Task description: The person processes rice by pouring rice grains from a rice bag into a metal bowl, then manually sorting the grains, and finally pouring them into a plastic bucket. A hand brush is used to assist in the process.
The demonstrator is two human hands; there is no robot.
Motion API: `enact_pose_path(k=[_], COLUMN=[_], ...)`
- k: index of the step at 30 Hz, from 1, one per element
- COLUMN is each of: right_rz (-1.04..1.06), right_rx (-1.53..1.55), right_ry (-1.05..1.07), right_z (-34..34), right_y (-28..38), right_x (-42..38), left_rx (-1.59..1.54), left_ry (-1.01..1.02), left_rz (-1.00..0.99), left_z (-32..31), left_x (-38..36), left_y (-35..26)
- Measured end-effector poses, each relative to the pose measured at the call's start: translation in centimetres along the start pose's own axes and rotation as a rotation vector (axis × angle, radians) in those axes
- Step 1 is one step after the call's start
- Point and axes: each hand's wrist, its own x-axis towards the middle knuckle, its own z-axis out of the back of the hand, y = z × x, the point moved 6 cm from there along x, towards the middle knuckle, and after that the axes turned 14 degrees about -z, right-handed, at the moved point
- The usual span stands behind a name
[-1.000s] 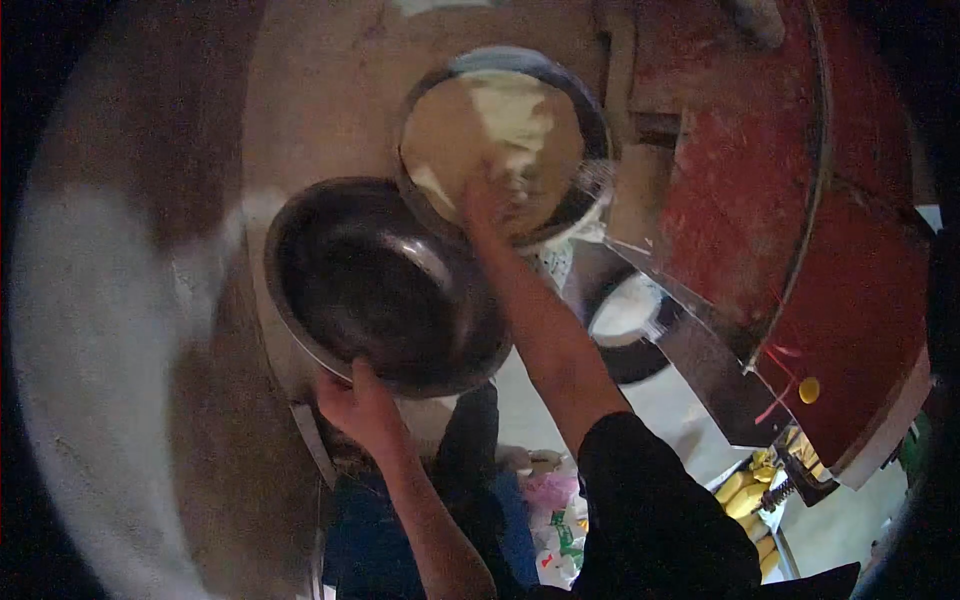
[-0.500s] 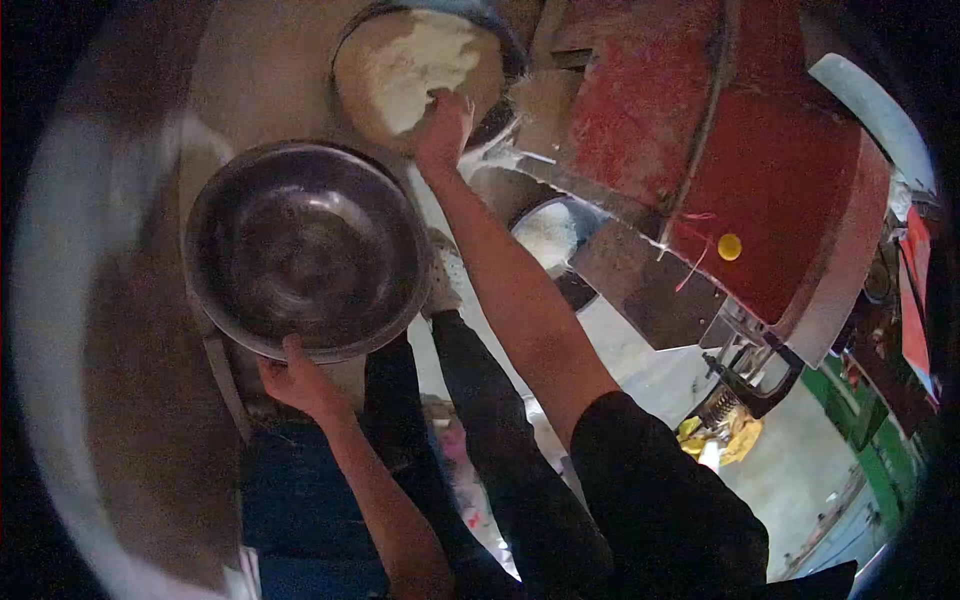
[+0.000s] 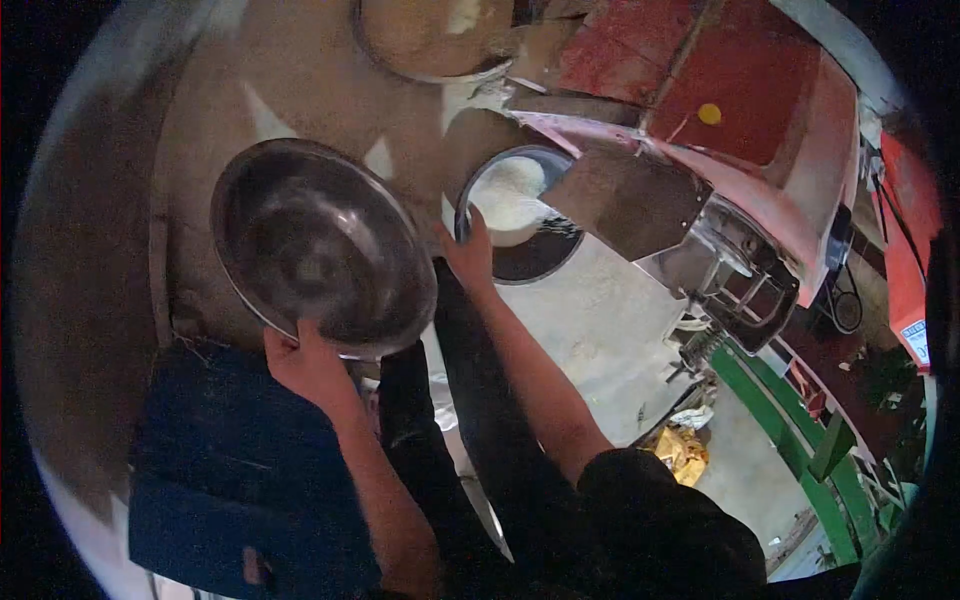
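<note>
My left hand (image 3: 308,365) is closed on the lower rim of a wide dark metal basin (image 3: 320,250), thumb inside. The basin is tilted and nothing shows in it but a shiny bottom. My right hand (image 3: 470,258) is at the near-left rim of a second basin (image 3: 540,262), its fingers closed over the edge. A heap of white grain-like stuff (image 3: 512,195) lies in that second basin, beneath a flat metal chute (image 3: 630,200). Exactly how far the right fingers wrap under the rim is hidden.
A red machine (image 3: 740,90) with a yellow round knob (image 3: 710,114) stands at the upper right, metal framework (image 3: 740,265) below it. Another large round container (image 3: 435,40) is at the top. Green bars (image 3: 800,450) and a yellow crumpled object (image 3: 682,455) lie lower right.
My right hand has left the pale heap in the upper container and come down to the second basin's rim. The basin in my left hand has tilted more, and the view has shifted.
</note>
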Motion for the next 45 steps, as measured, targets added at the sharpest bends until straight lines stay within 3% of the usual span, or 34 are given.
enact_pose_path(k=[2, 4, 6, 7, 9, 10, 12, 14, 16, 18, 21, 23, 26, 27, 28, 30, 32, 34, 35, 36, 37, 39, 40, 41, 42, 43, 44, 45], right_rz=[-0.058, -0.881, -1.053, -1.053, -1.014, -1.024, -1.032, -1.088, -1.149, -1.188, -1.062, -1.032, -0.941, -0.951, -0.965, -0.952, -0.923, -0.829, -0.945, -0.934, -0.649, -0.341, -0.626, -0.897, -0.902, -0.489, -0.281, -0.077], right_rx=[0.240, 0.480, 0.806, 0.785, 0.994, 0.983, 0.737, 0.705, 0.651, 0.755, 0.709, 0.768, 0.820, 0.809, 0.798, 0.817, 0.822, 0.772, 0.798, 0.795, 0.299, -0.172, 0.332, 0.842, 0.845, 0.538, 0.380, 0.229], right_ry=[0.106, 0.650, 0.933, 0.951, 1.085, 1.087, 0.954, 0.898, 0.826, 0.493, 0.463, 0.486, 0.621, 0.621, 0.618, 0.626, 0.649, 0.629, 0.558, 0.572, 0.605, 0.599, 0.574, 0.519, 0.527, 0.505, 0.495, 0.449], right_z=[0.2, 3.5, 4.2, 5.2, 6.9, 8.0, 10.3, 12.7, 14.4, 15.8, 18.5, 19.6, 20.8, 21.3, 21.7, 21.6, 21.0, 20.5, 20.0, 19.7, 20.0, 18.4, 16.3, 14.0, 12.3, 11.9, 11.0, 10.2], right_y=[-9.1, -9.3, -17.2, -17.9, -18.4, -19.4, -22.1, -24.4, -27.2, -31.3, -36.0, -37.8, -35.4, -36.7, -37.7, -36.3, -34.0, -32.2, -32.2, -31.5, -30.2, -29.2, -31.2, -33.5, -36.6, -38.5, -37.6, -36.5], right_x=[-1.8, -6.5, -8.8, -9.3, -9.8, -10.0, -9.6, -8.4, -7.1, -5.2, -3.2, -2.4, -1.2, -0.8, -0.9, -1.2, -1.3, -1.7, -1.9, -1.9, -1.6, -1.4, -1.0, -0.6, 0.4, 2.5, 3.1, 3.4], left_rx=[-0.114, -0.208, -0.180, -0.177, -0.113, -0.111, -0.170, -0.405, -0.549, -0.333, 0.275, 0.378, 0.196, -0.243, -0.244, -0.324, -0.464, -0.119, -0.092, -0.064, -0.022, -0.049, -0.116, -0.085, -0.056, -0.080, -0.110, -0.046], left_ry=[-0.077, -0.151, -0.014, -0.037, 0.233, 0.229, 0.457, 0.453, 0.314, 0.326, 0.303, 0.423, 0.545, 0.560, 0.570, 0.569, 0.432, 0.349, 0.307, 0.268, 0.286, 0.281, 0.257, 0.209, 0.159, 0.111, 0.068, 0.056], left_rz=[0.041, 0.100, 0.084, 0.094, 0.119, 0.132, 0.080, 0.287, 0.306, 0.156, -0.039, -0.078, -0.090, 0.188, 0.190, 0.062, 0.072, 0.070, 0.019, -0.035, -0.041, 0.014, 0.080, 0.137, 0.192, 0.138, 0.086, 0.164], left_z=[-0.1, 0.2, -0.5, -0.6, -2.6, -3.3, -7.1, -10.9, -16.6, -22.7, -27.8, -30.7, -33.9, -36.9, -37.3, -36.6, -31.4, -26.5, -24.7, -22.6, -20.2, -15.8, -14.3, -11.9, -9.3, -7.0, -5.2, -3.6], left_x=[-2.7, -5.5, -7.8, -8.7, -10.8, -11.7, -12.7, -13.5, -13.3, -13.0, -14.3, -15.8, -17.8, -18.8, -18.2, -17.5, -15.7, -13.8, -12.8, -11.6, -10.9, -10.0, -10.0, -10.3, -11.3, -12.3, -13.2, -14.4], left_y=[-1.6, -1.0, 0.1, 0.2, 0.4, 0.8, 1.1, 3.3, 9.2, 16.2, 20.1, 22.6, 27.3, 32.5, 33.3, 32.8, 26.6, 23.5, 24.1, 25.2, 25.4, 29.8, 33.2, 32.4, 31.3, 31.4, 32.0, 31.8])
